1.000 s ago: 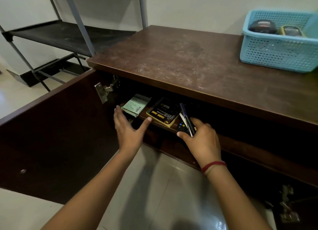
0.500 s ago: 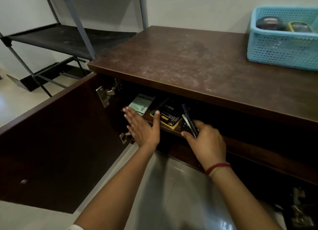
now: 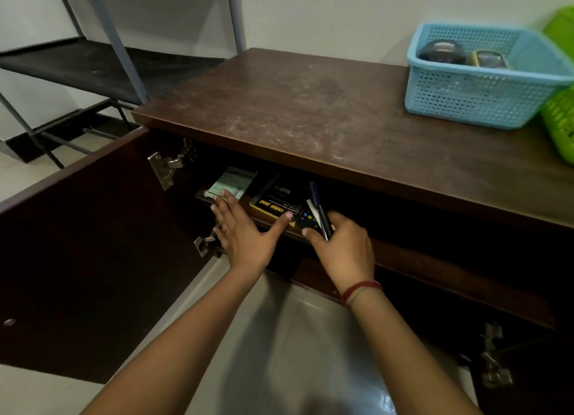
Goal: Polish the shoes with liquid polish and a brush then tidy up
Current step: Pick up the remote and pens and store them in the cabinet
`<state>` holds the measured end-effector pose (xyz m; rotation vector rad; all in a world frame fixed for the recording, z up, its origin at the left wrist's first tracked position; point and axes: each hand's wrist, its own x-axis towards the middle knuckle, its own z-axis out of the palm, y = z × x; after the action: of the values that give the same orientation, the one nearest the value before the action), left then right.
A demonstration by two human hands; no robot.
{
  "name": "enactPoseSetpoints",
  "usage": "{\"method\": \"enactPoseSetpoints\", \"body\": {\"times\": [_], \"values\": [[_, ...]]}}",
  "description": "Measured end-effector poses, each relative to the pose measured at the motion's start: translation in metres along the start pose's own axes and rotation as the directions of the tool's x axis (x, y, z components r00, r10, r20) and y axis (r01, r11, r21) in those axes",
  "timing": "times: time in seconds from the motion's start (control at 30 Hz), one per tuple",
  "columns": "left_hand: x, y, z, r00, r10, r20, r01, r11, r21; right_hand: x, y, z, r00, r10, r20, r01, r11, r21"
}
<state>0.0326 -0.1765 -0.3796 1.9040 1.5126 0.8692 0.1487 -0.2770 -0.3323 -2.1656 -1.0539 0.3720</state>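
— What is being held at the open cabinet?

— Two pens (image 3: 318,208), one dark and one white, are gripped in the right hand (image 3: 343,246), whose fingers are curled round them and a small dark item marked with coloured dots. The pens are held at the front edge of the shelf (image 3: 403,254), just right of a black-and-yellow notebook (image 3: 276,195).

— Which way are they pointed?

— Their long axis is run near to far. The upper ends are tipped far and slightly left, into the cabinet's dark interior.

— And the left hand (image 3: 245,237)?

— It is spread flat, nothing grasped. Its thumb is laid on the notebook's near corner, and its fingertips are brought to a green paper packet (image 3: 233,183) at the far left.

— What else is shown?

— The door (image 3: 93,243) is swung wide at left. On the cabinet top (image 3: 310,113), far right, a blue basket (image 3: 466,103) with a round dark tin (image 3: 441,52) and a yellowish tin (image 3: 487,60) is set beside a green basket (image 3: 562,119).
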Motion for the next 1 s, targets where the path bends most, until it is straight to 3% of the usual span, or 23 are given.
{"method": "enactPoseSetpoints", "body": {"times": [0.13,0.43,0.63,0.8,0.9,0.97,1.0], "values": [[0.006,0.002,-0.003,0.990,0.107,0.095,-0.119,0.984,0.130,0.002,0.002,-0.003,0.999,-0.010,0.031,0.013,0.997,-0.071],[0.007,0.007,-0.010,0.983,0.088,0.158,-0.138,0.930,0.340,0.001,0.005,-0.005,0.999,-0.028,0.033,0.030,0.997,-0.065],[0.005,0.010,-0.011,0.986,0.060,0.157,-0.118,0.912,0.394,-0.005,0.002,-0.005,0.997,-0.075,-0.001,0.075,0.992,-0.098],[0.007,0.012,-0.014,0.981,0.034,0.192,-0.096,0.941,0.325,-0.004,0.001,-0.008,0.998,-0.046,0.033,0.047,0.998,-0.028],[0.003,0.013,-0.013,0.986,0.038,0.161,-0.077,0.967,0.244,-0.003,0.001,-0.016,0.999,-0.015,-0.039,0.017,0.998,0.065],[-0.004,0.017,-0.012,0.994,0.071,0.078,-0.082,0.986,0.146,0.003,0.003,-0.024,0.995,0.082,-0.050,-0.077,0.994,0.081],[-0.007,0.020,-0.013,0.995,0.089,0.041,-0.093,0.990,0.104,0.009,0.004,-0.027,0.986,0.169,-0.005,-0.165,0.967,0.193]]}}
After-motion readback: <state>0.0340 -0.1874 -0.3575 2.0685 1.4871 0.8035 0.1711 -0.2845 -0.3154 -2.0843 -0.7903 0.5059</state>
